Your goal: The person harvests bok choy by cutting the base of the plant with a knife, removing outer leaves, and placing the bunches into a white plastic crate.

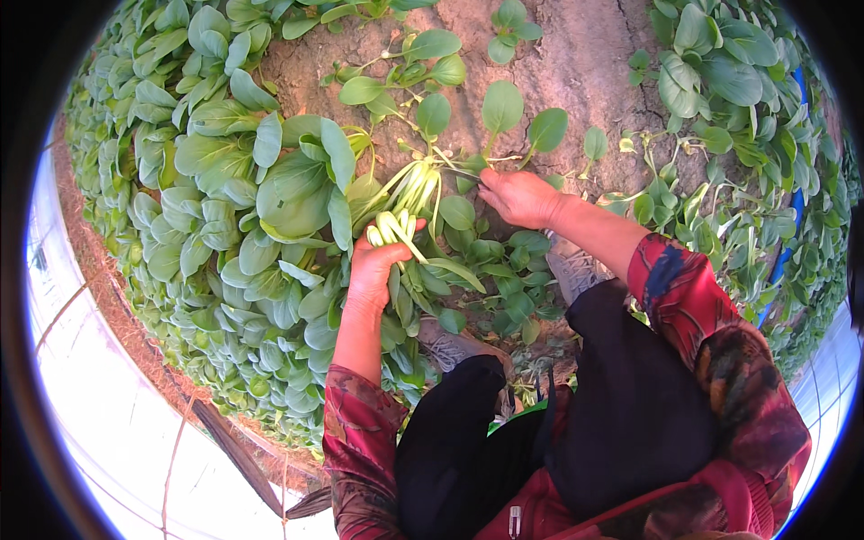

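Note:
My left hand (378, 263) is closed around a bunch of leafy greens (391, 228), whose thick pale stalk ends show above the thumb. Just beyond the fist, more pale green stems (418, 183) fan from a narrow base near the soil. In my right hand (520, 199) is a thin dark blade (464, 175), probably a knife, its handle hidden by the fingers. The blade points left towards that base; whether it touches the stems I cannot tell. Leaves from the bunch hang below my left hand.
Dense leafy greens (223, 196) fill the left side. Bare cracked soil (574, 61) with scattered seedlings (503, 108) lies ahead. My shoes (574, 266) stand among low plants. At the right, a blue hose or pipe (798, 202) runs through greenery. Pale sheeting (101, 418) borders the far left.

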